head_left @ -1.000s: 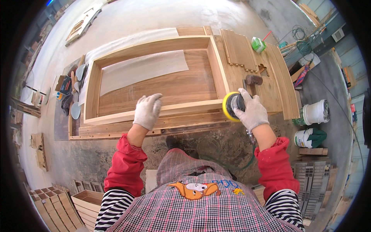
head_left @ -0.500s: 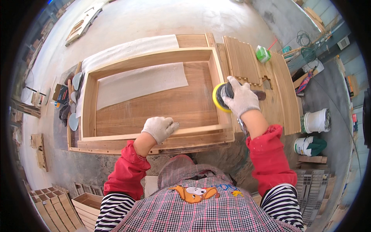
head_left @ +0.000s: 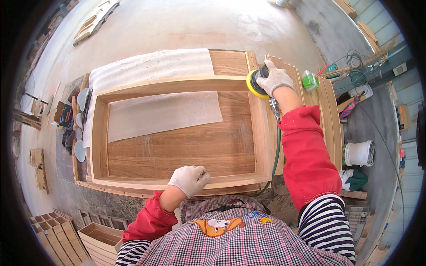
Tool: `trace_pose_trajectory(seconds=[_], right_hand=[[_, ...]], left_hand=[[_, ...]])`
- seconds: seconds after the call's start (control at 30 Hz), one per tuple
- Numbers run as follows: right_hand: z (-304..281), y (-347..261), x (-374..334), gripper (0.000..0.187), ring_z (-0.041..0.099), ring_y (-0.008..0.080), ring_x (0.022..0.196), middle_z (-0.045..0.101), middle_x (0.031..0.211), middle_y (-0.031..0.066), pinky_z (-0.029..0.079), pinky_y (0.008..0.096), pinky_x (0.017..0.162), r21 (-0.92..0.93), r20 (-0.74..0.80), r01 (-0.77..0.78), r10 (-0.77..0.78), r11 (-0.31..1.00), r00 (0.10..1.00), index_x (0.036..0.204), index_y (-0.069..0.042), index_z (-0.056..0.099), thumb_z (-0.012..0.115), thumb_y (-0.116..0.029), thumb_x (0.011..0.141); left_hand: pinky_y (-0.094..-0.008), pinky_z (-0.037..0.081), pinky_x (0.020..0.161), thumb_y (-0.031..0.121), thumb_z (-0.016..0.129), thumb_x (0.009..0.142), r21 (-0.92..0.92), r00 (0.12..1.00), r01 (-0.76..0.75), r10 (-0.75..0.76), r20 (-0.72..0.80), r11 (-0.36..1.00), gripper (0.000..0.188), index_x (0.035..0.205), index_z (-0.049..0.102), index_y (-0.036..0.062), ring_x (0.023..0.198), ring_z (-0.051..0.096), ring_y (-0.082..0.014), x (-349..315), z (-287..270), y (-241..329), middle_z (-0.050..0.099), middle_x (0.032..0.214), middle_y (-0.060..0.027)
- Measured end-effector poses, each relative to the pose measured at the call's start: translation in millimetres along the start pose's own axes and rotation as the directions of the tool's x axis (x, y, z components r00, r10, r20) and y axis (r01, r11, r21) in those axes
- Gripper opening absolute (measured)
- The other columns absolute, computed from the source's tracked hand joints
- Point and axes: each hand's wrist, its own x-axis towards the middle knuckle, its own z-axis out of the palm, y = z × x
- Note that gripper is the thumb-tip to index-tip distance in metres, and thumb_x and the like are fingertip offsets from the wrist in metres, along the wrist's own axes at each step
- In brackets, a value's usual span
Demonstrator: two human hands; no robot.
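Observation:
My right hand (head_left: 276,80), in a pale work glove, grips a round sander (head_left: 254,83) with a black body and yellow pad. The sander sits at the far right corner of a large rectangular wooden frame (head_left: 177,83), its pad against the wood there. A metal fitting joins it to a green hose (head_left: 278,148). Over the frame's near rail, my gloved left hand (head_left: 190,181) is curled into a loose fist. Its underside is hidden, so I cannot see whether it grips the rail. Inside the frame, a white sheet (head_left: 164,116) covers part of the brown wooden panel (head_left: 191,153).
Ribbed wooden boards (head_left: 326,128) lie to the right, with a green-and-white package (head_left: 310,81) on them. Grey oval pads (head_left: 80,150) and a dark box (head_left: 65,114) are at the left. White buckets (head_left: 358,153) stand right; wooden boxes (head_left: 101,239) stand lower left.
My right hand has carried the sander away from me, from the middle of the frame's right rail to its far corner. My left hand has curled more tightly, and my view has shifted.

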Motion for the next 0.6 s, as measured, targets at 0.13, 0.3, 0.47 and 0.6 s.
trace_pose_trajectory(seconds=[0.13, 0.3, 0.47, 0.6], right_hand=[[-5.9, -1.1, 18.3, 0.065, 0.055, 0.0361, 0.119, 0.057, 0.128, 0.0211, 0.047, 0.0483, 0.096, 0.002, 0.038, -0.003, 0.003, 1.0, 0.999, 0.139, -0.027, 0.041, 0.06, -0.047, 0.081], [-13.3, 14.9, 13.0, 0.064, 0.055, 0.0364, 0.119, 0.057, 0.128, 0.021, 0.046, 0.0474, 0.096, 0.026, 0.046, 0.036, -0.037, 0.999, 0.998, 0.139, -0.027, 0.041, 0.06, -0.047, 0.081], [0.7, 42.8, -34.7, 0.064, 0.062, 0.0391, 0.106, 0.056, 0.122, 0.0255, 0.048, 0.0475, 0.093, 0.076, 0.012, 0.201, -0.203, 0.977, 0.979, 0.138, -0.027, 0.043, 0.062, -0.048, 0.081], [0.3, 81.2, -114.4, 0.059, 0.066, 0.0385, 0.092, 0.055, 0.11, 0.0234, 0.054, 0.0465, 0.08, 0.098, 0.033, 0.371, -0.376, 0.923, 0.926, 0.138, -0.028, 0.045, 0.064, -0.04, 0.083]], left_hand=[[-0.0427, 0.053, 0.067, 0.034, 0.055, 0.088, -0.004, 0.999, 0.035, -0.035, 0.016, 0.999, 0.029, 0.085, 0.068, 0.0084, 0.074, 0.066, -0.0337, 0.8, -3.1, 4.7, 0.068, 0.075, -0.0141], [-0.0405, 0.053, 0.067, 0.033, 0.056, 0.088, -0.01, 0.998, 0.05, -0.051, -0.048, 0.999, 0.028, 0.086, 0.068, 0.0085, 0.072, 0.067, -0.031, 3.0, 0.3, 7.7, 0.068, 0.073, -0.0117], [-0.0377, 0.054, 0.067, 0.031, 0.056, 0.087, -0.009, 0.984, 0.175, -0.175, -0.044, 0.985, 0.026, 0.087, 0.068, 0.0079, 0.071, 0.069, -0.0279, 4.3, 5.1, 14.2, 0.07, 0.073, -0.0095], [-0.0405, 0.053, 0.071, 0.036, 0.054, 0.088, -0.012, 0.965, 0.258, -0.258, -0.054, 0.966, 0.029, 0.091, 0.069, 0.0107, 0.076, 0.068, -0.03, 5.6, 7.8, 22.2, 0.07, 0.077, -0.0111]])
